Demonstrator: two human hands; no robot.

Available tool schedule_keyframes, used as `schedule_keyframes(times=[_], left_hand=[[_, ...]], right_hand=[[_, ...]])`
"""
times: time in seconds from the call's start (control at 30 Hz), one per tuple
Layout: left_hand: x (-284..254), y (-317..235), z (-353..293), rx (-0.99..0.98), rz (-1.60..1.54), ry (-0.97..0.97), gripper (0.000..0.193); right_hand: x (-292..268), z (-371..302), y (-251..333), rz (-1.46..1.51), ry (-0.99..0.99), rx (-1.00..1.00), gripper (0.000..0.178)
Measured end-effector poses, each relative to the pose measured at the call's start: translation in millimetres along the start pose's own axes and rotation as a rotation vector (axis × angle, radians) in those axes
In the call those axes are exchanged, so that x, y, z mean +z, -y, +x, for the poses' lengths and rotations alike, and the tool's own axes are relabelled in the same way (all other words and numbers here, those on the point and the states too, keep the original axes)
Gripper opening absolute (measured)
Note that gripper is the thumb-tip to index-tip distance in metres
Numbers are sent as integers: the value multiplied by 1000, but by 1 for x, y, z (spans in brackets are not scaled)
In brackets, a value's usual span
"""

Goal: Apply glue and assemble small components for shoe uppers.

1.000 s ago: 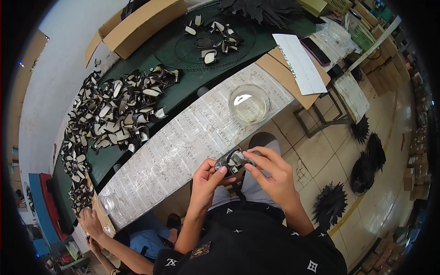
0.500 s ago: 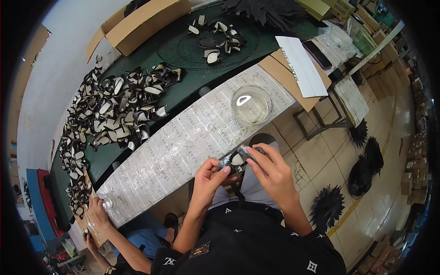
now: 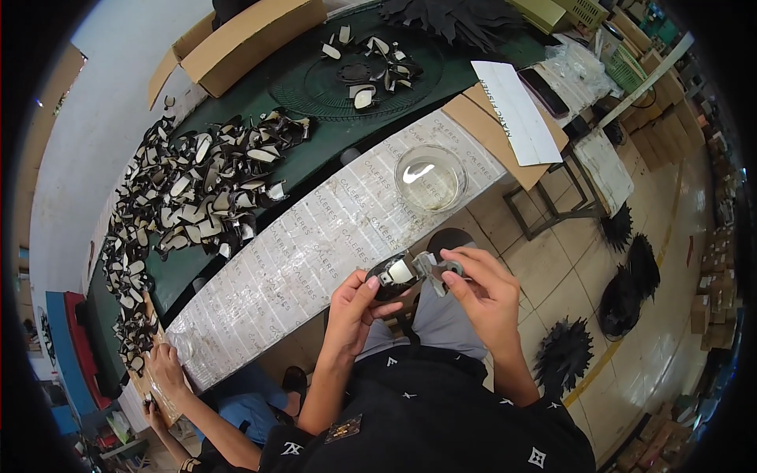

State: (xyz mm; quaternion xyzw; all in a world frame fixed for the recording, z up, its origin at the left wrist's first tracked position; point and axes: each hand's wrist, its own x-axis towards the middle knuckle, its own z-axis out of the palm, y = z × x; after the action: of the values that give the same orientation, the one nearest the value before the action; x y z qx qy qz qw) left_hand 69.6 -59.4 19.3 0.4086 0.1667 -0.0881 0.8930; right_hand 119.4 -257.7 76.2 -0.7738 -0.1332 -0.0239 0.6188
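In front of my lap, my left hand grips a glossy black rounded piece with a white inner face turned up, the thumb lying on its edge. My right hand pinches a grey, shiny flat-ended tool between thumb and fingers. Its far end is close beside the black piece; whether the two touch I cannot tell. Beyond my hands, a clear round bowl with some pale liquid stands on the long paper-covered board.
A big heap of black-and-cream pieces covers the green table at left. Farther back are a cardboard box and a fan grille. White card lies at right. A co-worker's hand is at lower left.
My right hand has shifted right, drawing the grey tool away from the black piece. My left hand has moved slightly left and turned the piece, showing more of its white face.
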Motion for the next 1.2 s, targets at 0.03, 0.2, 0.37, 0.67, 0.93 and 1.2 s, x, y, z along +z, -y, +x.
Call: schedule_keyframes(times=[0.03, 0.2, 0.37, 0.67, 0.93, 1.2], left_hand=[[1, 0, 1, -3, -1, 0, 17], [-1, 3, 3, 6, -19, -15, 15], [-3, 6, 3, 5, -17, -16, 15], [0, 6, 2, 3, 1, -36, 16], [1, 7, 2, -6, -30, -21, 17], [2, 9, 1, -17, -23, -40, 17]], right_hand=[[2, -1, 1, 8, 19, 2, 25], [15, -6, -3, -10, 73, -51, 26], [20, -9, -7, -96, 110, -98, 27], [13, -9, -10, -309, 36, -263, 28], [15, -11, -12, -249, 15, -269, 29], [12, -13, -16, -275, 18, -238, 27]])
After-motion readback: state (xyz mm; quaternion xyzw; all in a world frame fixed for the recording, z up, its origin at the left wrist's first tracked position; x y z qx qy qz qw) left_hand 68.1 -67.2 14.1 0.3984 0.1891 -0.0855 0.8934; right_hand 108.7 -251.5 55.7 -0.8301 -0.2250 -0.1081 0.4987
